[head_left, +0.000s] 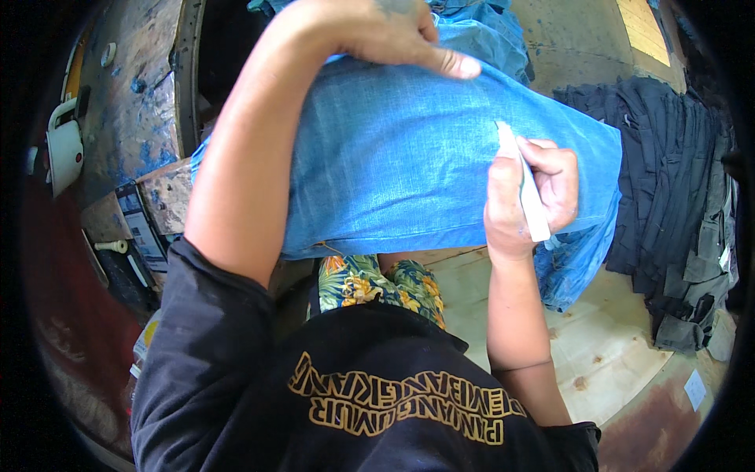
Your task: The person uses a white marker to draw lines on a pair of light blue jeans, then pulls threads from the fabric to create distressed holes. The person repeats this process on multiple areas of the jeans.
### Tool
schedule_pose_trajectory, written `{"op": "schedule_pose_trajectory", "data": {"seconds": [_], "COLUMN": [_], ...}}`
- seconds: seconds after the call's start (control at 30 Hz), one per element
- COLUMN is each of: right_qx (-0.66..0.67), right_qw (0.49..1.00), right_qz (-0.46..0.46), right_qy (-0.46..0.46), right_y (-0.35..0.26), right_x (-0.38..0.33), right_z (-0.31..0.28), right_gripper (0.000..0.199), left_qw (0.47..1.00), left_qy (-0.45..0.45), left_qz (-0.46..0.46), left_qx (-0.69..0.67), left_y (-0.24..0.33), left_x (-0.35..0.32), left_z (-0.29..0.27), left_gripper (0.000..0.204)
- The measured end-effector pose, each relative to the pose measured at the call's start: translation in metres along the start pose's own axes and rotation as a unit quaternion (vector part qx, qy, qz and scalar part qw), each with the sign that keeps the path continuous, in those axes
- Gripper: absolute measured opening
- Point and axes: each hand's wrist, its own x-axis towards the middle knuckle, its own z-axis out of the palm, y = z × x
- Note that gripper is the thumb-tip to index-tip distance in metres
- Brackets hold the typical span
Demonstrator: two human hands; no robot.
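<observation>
A piece of blue denim (393, 149), apparently a garment leg, lies spread in front of me above my lap. My right hand (543, 193) is closed around a slim white tool (535, 208) with a narrow dark tip. That tip meets or hovers just over the denim's right part; I cannot tell which. Across the far edge reaches my left hand (385, 35), its thumb stretched flat on the cloth and apart from the one curved finger that shows. The other left fingers are hidden.
More blue denim (480, 35) is bunched beyond the spread piece. Dark folded trousers (653, 181) are piled at the right. At the left are a stained wooden board (134, 102), a white kettle-like container (65, 149) and a phone-like dark object (143, 228). Pale plywood (590, 346) lies below.
</observation>
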Motion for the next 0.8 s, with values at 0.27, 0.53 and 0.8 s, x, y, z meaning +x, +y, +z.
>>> {"op": "schedule_pose_trajectory", "data": {"seconds": [0.27,0.53,0.8], "right_qx": [-0.090,-0.177,-0.183], "right_qw": [0.990,0.975,0.975], "right_qz": [-0.051,-0.091,-0.050], "right_qy": [-0.094,-0.095,-0.120], "right_y": [-0.015,-0.013,-0.010], "right_x": [-0.007,0.007,0.025], "right_z": [-0.004,0.014,0.030], "right_gripper": [0.015,0.019,0.022], "left_qw": [0.997,0.939,0.917], "left_qy": [0.071,0.299,0.342], "left_qz": [0.013,0.115,0.163], "left_qx": [0.037,0.125,0.128], "left_y": [-0.001,0.009,0.007], "left_x": [-0.003,-0.010,-0.010], "left_z": [0.024,0.060,0.058], "left_gripper": [0.051,0.022,0.003]}}
